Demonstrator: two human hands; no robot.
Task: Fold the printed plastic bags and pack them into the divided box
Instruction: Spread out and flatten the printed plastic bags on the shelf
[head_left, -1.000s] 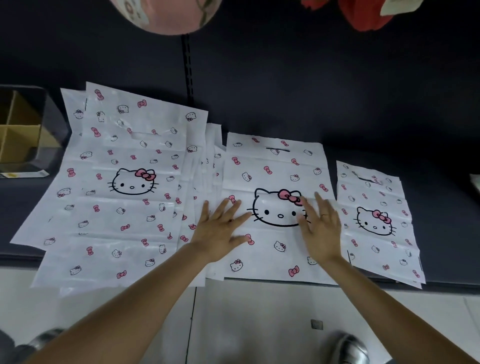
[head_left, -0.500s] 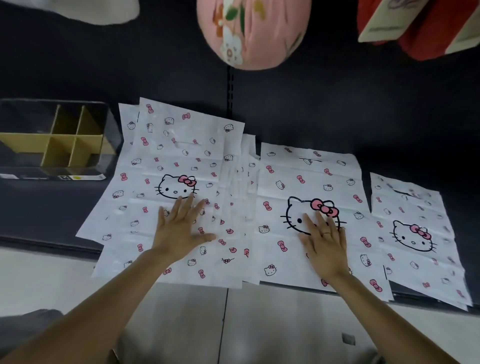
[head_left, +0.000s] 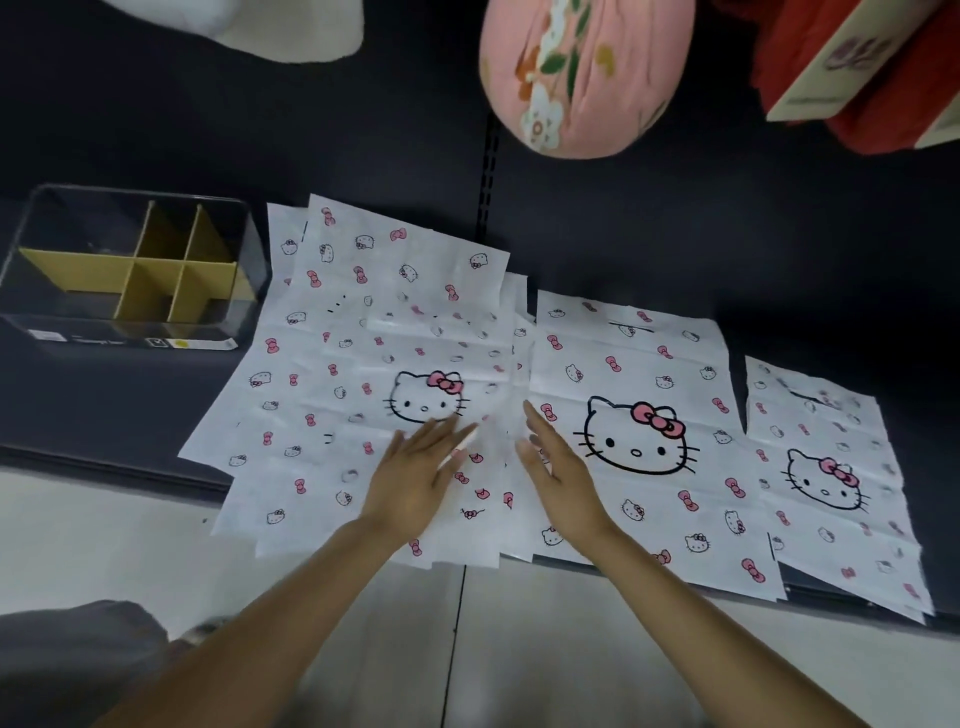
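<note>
Under left grip (head_left: 415, 480), bags (head_left: 363, 374) (flat), ungrasped

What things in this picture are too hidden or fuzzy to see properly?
Head view only:
- Small label on the clear divided box: print too small to read.
- Fanned white printed plastic bags: overlapping, so their number is unclear.
- Left hand: motion-blurred fingertips, contact with the bag unclear.
- Pink floral cushion: top cut off by the frame edge.
</note>
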